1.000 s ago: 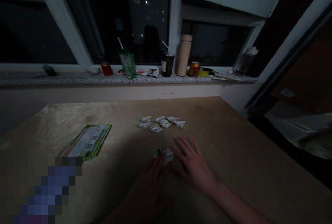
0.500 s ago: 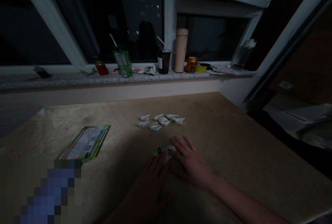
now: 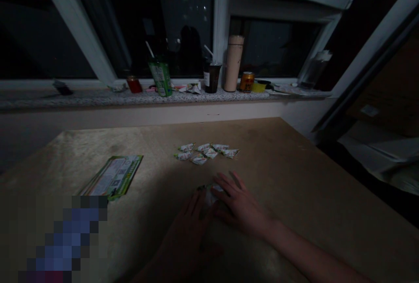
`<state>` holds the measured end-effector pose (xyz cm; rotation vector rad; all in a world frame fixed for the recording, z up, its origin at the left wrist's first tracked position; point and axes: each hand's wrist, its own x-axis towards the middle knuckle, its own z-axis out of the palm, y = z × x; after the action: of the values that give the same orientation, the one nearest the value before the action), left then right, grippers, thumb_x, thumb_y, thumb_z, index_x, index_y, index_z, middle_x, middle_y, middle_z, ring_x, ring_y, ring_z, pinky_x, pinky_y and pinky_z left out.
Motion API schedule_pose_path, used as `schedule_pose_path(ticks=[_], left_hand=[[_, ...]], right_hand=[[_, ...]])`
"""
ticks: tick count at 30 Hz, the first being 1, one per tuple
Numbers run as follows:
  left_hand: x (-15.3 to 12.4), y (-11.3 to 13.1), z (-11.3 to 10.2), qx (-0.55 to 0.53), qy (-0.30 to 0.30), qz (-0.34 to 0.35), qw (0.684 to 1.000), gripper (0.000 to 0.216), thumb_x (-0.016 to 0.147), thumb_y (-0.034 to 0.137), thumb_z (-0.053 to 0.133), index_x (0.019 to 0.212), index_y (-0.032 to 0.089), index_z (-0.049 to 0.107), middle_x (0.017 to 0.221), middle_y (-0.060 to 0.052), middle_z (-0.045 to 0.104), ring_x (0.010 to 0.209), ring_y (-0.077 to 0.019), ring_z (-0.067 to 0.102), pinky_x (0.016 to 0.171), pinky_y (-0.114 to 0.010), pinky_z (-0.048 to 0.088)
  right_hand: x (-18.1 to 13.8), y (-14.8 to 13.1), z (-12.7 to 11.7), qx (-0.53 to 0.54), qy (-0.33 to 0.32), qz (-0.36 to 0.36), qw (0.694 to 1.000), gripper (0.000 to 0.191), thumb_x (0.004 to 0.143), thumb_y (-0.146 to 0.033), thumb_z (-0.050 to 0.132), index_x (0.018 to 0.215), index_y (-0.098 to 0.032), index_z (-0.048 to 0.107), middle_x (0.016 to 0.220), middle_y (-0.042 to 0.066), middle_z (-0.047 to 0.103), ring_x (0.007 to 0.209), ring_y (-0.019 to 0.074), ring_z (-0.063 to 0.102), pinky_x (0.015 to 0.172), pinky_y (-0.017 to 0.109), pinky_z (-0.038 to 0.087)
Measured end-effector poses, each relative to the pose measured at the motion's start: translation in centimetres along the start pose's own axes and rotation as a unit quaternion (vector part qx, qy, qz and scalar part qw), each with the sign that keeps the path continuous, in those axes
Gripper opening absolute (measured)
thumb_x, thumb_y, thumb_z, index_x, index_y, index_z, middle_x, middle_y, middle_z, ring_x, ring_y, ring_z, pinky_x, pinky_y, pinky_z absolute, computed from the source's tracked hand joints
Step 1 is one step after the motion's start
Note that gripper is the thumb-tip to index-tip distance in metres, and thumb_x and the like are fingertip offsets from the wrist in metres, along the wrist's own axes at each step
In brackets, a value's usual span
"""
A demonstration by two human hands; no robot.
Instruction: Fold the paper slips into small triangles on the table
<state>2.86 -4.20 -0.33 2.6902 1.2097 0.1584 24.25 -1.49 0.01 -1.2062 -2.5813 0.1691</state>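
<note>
A small green-and-white printed sheet or wrapper point(image 3: 212, 192) lies on the tan table, partly covered by my fingers; its exact kind is too dark to tell. My left hand point(image 3: 188, 226) lies low over its left edge, fingers stretched out. From the right, my right hand point(image 3: 238, 202) rests on it with spread fingers, the fingertips on its upper right part. Just beyond lie several small folded white-and-green pieces point(image 3: 207, 153) in two rough rows. To the left is a stack of flat green-and-white printed sheets or packets point(image 3: 116, 177).
A granite windowsill point(image 3: 186, 99) runs behind the table point(image 3: 278, 160). On it stand a green cup with a straw point(image 3: 161, 77), a dark drink cup point(image 3: 212, 77), a tall beige flask point(image 3: 234, 62), an orange can point(image 3: 246, 82) and a red jar point(image 3: 134, 84). A blurred blue patch covers the lower left.
Less of the green part of the sheet shows between my hands, and more white shows. Both hands stay nearly in place; the whole view has shifted slightly.
</note>
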Motion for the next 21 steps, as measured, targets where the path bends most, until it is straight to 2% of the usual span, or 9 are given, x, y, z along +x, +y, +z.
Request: schedule_pose_path(ticks=[3,8,12,16,21], left_hand=[[-0.1,-0.1,0.2,0.015,0.014,-0.016,1.000,0.081,0.072,0.061,0.063,0.140,0.025,0.038,0.151,-0.013,0.022,0.134,-0.0403,0.025,0.104,-0.057,0.029],[-0.2,-0.1,0.6,0.020,0.032,-0.014,0.999,0.084,0.072,0.061,0.063,0.141,0.023,0.036,0.150,-0.012,0.026,0.135,-0.0378,0.025,0.105,-0.053,0.031],[-0.1,-0.2,0.6,0.015,0.045,-0.014,0.999,0.096,0.071,0.062,0.062,0.145,0.012,0.026,0.149,-0.016,0.028,0.134,-0.0349,0.028,0.107,-0.049,0.030],[0.2,-0.1,0.1,0.039,0.042,-0.014,0.998,0.098,0.067,0.068,0.060,0.141,0.008,0.035,0.146,-0.018,0.033,0.132,-0.0351,0.033,0.107,-0.048,0.028],[1.0,0.4,-0.9,0.066,0.027,-0.026,0.997,0.087,0.070,0.067,0.059,0.134,0.009,0.046,0.140,-0.018,0.042,0.126,-0.0352,0.042,0.105,-0.051,0.031]], right_hand=[[-0.1,0.0,0.1,-0.002,0.002,0.004,1.000,0.047,0.092,-0.040,0.046,0.134,-0.020,0.045,0.146,0.010,0.037,0.139,0.0245,0.021,0.114,0.054,0.008],[0.2,-0.5,0.1,-0.008,0.020,0.009,1.000,0.044,0.093,-0.039,0.044,0.131,-0.018,0.049,0.143,0.011,0.040,0.138,0.0258,0.025,0.114,0.054,0.012],[0.7,-1.1,0.4,0.001,0.038,0.015,0.999,0.039,0.095,-0.034,0.041,0.127,-0.016,0.053,0.138,0.010,0.047,0.136,0.0231,0.029,0.115,0.051,0.011],[0.9,-1.2,0.9,0.020,0.032,0.010,0.999,0.043,0.094,-0.034,0.041,0.133,-0.016,0.046,0.137,0.009,0.049,0.133,0.0220,0.034,0.115,0.050,0.014],[0.6,-1.1,0.7,0.010,0.018,0.002,1.000,0.048,0.093,-0.040,0.043,0.135,-0.016,0.044,0.140,0.011,0.045,0.136,0.0246,0.029,0.114,0.053,0.013]])
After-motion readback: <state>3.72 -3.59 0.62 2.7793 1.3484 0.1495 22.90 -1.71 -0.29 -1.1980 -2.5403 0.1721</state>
